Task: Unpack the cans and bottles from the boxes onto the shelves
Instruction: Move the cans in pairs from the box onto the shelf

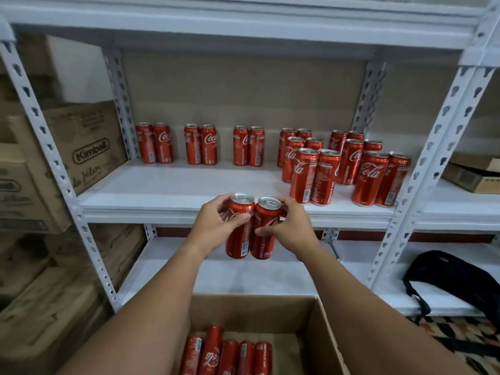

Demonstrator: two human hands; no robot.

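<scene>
My left hand (pixel 213 226) grips a slim red cola can (pixel 239 239), and my right hand (pixel 290 228) grips a second red can (pixel 263 239) pressed against it. Both cans are upright in the air, just in front of the front edge of the white middle shelf (pixel 176 190). On that shelf stand several red cans: three pairs along the back (pixel 201 144) and a denser group at the right (pixel 343 169). Below my arms an open cardboard box (pixel 319 334) holds several more red cans (pixel 230 355) lying on their sides.
Stacked cardboard cartons (pixel 81 147) fill the bay to the left. A black bag (pixel 460 282) lies on the lower right shelf, and a flat open carton (pixel 473 174) sits on the right bay. White slotted uprights (pixel 433 147) frame the shelves.
</scene>
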